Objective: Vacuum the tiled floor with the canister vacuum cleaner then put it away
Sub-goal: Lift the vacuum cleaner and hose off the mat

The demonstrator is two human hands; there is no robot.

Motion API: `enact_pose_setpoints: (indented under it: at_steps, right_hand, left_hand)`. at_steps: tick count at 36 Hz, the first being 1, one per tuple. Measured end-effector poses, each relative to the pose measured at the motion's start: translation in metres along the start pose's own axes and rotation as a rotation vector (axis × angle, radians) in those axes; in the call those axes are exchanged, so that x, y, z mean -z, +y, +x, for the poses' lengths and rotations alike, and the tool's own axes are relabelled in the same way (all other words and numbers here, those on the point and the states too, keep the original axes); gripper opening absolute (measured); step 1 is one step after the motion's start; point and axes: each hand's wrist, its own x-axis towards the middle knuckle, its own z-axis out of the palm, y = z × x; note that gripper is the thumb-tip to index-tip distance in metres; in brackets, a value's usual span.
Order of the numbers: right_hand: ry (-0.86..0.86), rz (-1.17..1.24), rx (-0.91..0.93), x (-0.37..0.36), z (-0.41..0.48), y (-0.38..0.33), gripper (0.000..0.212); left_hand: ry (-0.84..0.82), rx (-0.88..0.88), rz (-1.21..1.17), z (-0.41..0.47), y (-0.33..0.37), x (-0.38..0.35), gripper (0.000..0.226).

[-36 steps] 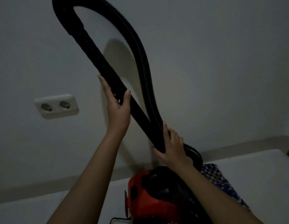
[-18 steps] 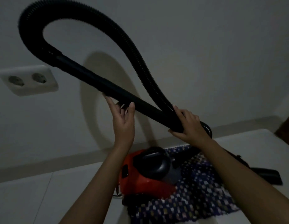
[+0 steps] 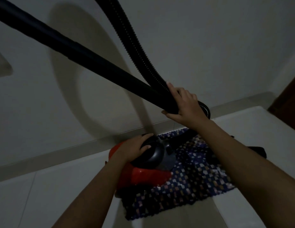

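Head view: the putting-away step, with tube and hose gathered up.
Tiled floor (image 3: 44, 195) fills the lower frame; the long tube (image 3: 94, 63) slants from upper left to centre right, the hose (image 3: 135, 46) looping beside it; the vacuum cleaner (image 3: 143, 176) sits at lower centre on a mat (image 3: 193, 186); the right hand (image 3: 184, 106) grips the tube's low end; the left hand (image 3: 133, 148) curls over the cleaner's black top; next, likely a steady two-handed lift.
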Motion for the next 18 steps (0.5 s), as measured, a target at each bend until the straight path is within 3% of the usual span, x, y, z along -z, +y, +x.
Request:
enact_pose_setpoints:
  at_steps: [5,10,18]
  right_hand:
    - [-0.027,-0.005,-0.017,0.014,-0.002,-0.007,0.082]
    - [-0.132,0.011,-0.032,0.059,0.004,-0.035,0.081]
    - [-0.183,0.057,-0.152,0.186,0.057,-0.101,0.082]
  left_hand:
    - [-0.11,-0.039,-0.059,-0.007,0.011,0.009,0.056]
    - [-0.11,0.001,-0.108,-0.047,0.034,0.029,0.054]
    - [-0.145,-0.014,-0.178,-0.118,0.092,0.152,0.053]
